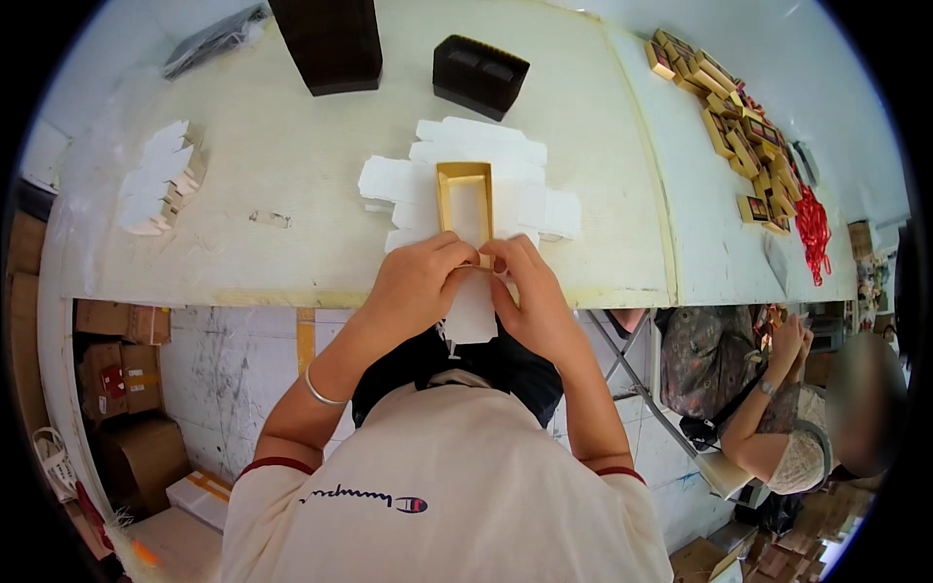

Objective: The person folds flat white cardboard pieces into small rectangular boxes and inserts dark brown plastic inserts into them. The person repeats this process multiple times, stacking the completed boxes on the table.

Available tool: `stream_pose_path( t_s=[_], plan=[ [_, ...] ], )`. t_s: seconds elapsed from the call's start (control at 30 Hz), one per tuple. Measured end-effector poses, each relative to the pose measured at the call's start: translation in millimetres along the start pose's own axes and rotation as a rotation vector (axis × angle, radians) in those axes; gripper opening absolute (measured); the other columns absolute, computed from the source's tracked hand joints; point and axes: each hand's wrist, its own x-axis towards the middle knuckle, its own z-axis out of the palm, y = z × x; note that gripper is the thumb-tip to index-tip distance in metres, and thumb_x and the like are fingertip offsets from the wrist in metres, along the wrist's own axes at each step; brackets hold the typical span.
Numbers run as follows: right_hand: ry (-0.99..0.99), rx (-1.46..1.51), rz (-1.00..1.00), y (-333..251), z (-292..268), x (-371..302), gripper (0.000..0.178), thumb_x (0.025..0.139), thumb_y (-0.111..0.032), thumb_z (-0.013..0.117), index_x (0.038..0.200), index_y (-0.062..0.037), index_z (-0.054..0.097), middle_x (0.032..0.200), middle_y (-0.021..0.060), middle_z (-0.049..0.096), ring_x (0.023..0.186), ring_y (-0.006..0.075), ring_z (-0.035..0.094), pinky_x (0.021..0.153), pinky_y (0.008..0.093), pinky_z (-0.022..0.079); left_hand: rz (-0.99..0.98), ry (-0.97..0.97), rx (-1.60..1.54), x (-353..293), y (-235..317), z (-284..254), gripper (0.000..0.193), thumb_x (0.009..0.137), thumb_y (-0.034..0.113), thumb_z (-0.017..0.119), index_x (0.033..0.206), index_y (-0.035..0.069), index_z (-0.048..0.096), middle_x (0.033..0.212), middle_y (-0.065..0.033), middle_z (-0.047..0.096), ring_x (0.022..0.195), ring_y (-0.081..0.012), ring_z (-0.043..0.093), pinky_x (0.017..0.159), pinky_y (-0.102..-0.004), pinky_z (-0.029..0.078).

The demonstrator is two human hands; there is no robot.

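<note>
A small gold cardboard box (444,203) with a white inside is between my hands at the table's front edge. Its far end stands folded up, while a white flap (472,316) hangs from the near end over my lap. My left hand (420,287) pinches the near left corner of the box. At the near right corner, my right hand (529,290) grips the box with bent fingers. Under and around the box lie flat white cardboard blanks (398,180) in a loose, overlapping pile.
A tall dark box (335,44) and a black tray (479,76) stand farther back. White cardboard pieces (160,180) lie at left. Gold boxes (743,146) and red ribbon (812,233) lie at right. Another person (797,432) sits at right; brown cartons (117,374) are under the table.
</note>
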Motion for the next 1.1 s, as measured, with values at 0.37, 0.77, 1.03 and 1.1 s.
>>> stream_pose_path(
  t_s=[0.37, 0.77, 1.03, 1.1],
  plan=[
    [0.123, 0.066, -0.120, 23, 2, -2, 0.011, 0.078, -0.001, 0.066, 0.090, -0.0001, 0.066, 0.103, 0.0132, 0.056, 0.085, 0.0256, 0.055, 0.073, 0.0337, 0.046, -0.126, -0.267, -0.361, 13, -18, -20, 0.020, 0.085, 0.013, 0.064, 0.101, 0.001, 0.062, 0.085, -0.0107, 0.062, 0.062, -0.0172, 0.054, 0.061, -0.0284, 0.045],
    [0.267, -0.490, -0.379, 14, 21, 1, 0.030, 0.071, 0.001, 0.065, 0.100, -0.0014, 0.058, 0.097, 0.0107, 0.051, 0.079, 0.0240, 0.053, 0.066, 0.0331, 0.042, 0.066, 0.341, 0.046, -16, -11, 19, 0.018, 0.083, 0.008, 0.065, 0.101, 0.005, 0.062, 0.109, -0.0098, 0.057, 0.061, -0.0222, 0.057, 0.058, -0.0314, 0.049],
    [-0.206, -0.473, -0.109, 8, 3, 21, 0.014, 0.071, -0.004, 0.064, 0.085, -0.0040, 0.062, 0.081, 0.0087, 0.057, 0.074, 0.0272, 0.058, 0.065, 0.0363, 0.043, 0.015, -0.006, 0.225, -3, -2, 0, 0.009, 0.080, 0.008, 0.065, 0.086, 0.002, 0.065, 0.087, -0.0079, 0.058, 0.074, -0.0278, 0.059, 0.064, -0.0370, 0.048],
    [-0.325, -0.445, -0.032, 7, -2, 33, 0.008, 0.078, -0.007, 0.064, 0.084, -0.0041, 0.062, 0.079, 0.0105, 0.058, 0.072, 0.0314, 0.058, 0.064, 0.0397, 0.044, -0.039, -0.125, 0.199, 5, -2, -9, 0.009, 0.081, 0.009, 0.064, 0.087, 0.003, 0.065, 0.086, -0.0084, 0.058, 0.075, -0.0289, 0.058, 0.066, -0.0377, 0.047]
  ],
)
